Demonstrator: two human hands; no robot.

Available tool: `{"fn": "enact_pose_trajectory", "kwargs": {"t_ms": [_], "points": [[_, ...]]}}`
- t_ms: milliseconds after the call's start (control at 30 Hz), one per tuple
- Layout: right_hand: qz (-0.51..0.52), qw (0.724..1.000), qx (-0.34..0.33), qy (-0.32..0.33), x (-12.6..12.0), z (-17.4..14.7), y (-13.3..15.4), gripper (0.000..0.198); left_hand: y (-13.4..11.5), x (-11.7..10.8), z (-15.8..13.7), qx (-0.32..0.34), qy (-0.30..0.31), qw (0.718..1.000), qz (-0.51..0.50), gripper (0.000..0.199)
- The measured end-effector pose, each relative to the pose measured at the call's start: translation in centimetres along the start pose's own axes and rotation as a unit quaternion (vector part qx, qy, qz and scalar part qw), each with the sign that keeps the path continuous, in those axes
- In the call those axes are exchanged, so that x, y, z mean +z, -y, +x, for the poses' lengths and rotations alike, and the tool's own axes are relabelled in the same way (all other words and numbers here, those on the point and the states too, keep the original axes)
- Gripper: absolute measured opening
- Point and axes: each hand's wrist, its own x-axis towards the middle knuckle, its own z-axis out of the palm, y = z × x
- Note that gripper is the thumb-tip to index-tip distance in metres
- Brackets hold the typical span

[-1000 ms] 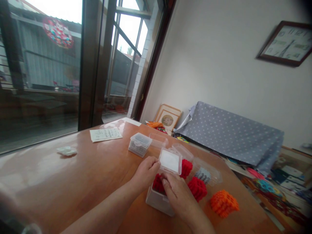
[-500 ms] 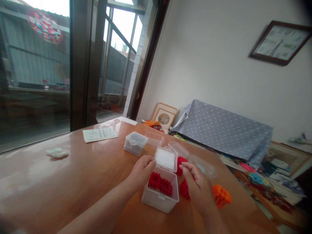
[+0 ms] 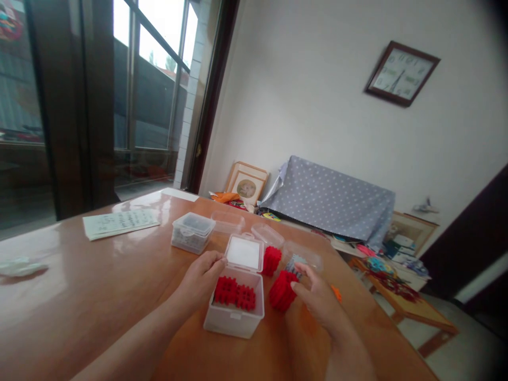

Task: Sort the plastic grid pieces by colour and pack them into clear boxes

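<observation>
A clear plastic box (image 3: 234,321) stands on the table with its lid (image 3: 244,252) folded back. Red interlocking plastic blocks (image 3: 235,294) lie inside it. At the box's left rim, near the hinge, my left hand (image 3: 204,275) has its fingers pinched together on the edge. My right hand (image 3: 317,296) reaches to a stack of red blocks (image 3: 282,291) on the table right of the box; thumb and index finger are apart at the stack's right side. Behind stands another red stack (image 3: 272,261). Orange blocks (image 3: 336,292) show partly behind my right hand.
A lidded clear box (image 3: 193,233) stands behind my left hand. Clear containers (image 3: 268,235) lie farther back, one with grey-blue pieces (image 3: 296,263). Papers (image 3: 121,223) and a crumpled wrapper (image 3: 21,267) lie at left. A polka-dot cloth (image 3: 329,198) hangs beyond the table.
The view has turned right. My right hand has moved from beside the rear red stack to the nearer one. My left hand stays at the box's left rim.
</observation>
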Motion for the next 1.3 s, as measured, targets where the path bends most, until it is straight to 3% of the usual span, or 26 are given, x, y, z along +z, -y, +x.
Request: {"fn": "enact_pose_trajectory", "kwargs": {"t_ms": [267,533,667,867,967,1167,1300], "points": [[-0.003,0.999,0.007,0.036,-0.2,-0.2,0.4,0.052,0.2,0.1,0.0,-0.001,0.003,1.000,0.016,0.032],[-0.029,0.999,0.014,0.003,-0.5,-0.4,1.0,0.044,0.4,0.3,0.1,-0.006,0.001,1.000,-0.013,0.032],[-0.011,1.000,0.008,0.009,-0.6,-0.7,2.9,0.045,0.5,0.1,0.2,-0.002,0.003,1.000,0.010,0.031],[-0.002,0.996,-0.043,0.075,1.8,-1.8,8.0,0.037,-0.3,-0.3,-0.1,0.113,-0.028,0.991,0.067,0.024],[-0.012,0.992,-0.078,0.096,3.5,-2.2,9.6,0.034,-0.8,-0.3,-0.3,0.159,-0.021,0.982,0.101,0.030],[-0.028,0.988,-0.068,0.139,5.7,-2.2,10.4,0.038,-1.1,-0.3,-0.7,0.163,0.035,0.977,0.131,0.048],[-0.035,0.987,-0.071,0.136,6.1,-2.2,10.1,0.037,-1.1,-0.2,-1.0,0.162,0.069,0.973,0.148,0.050]]}}
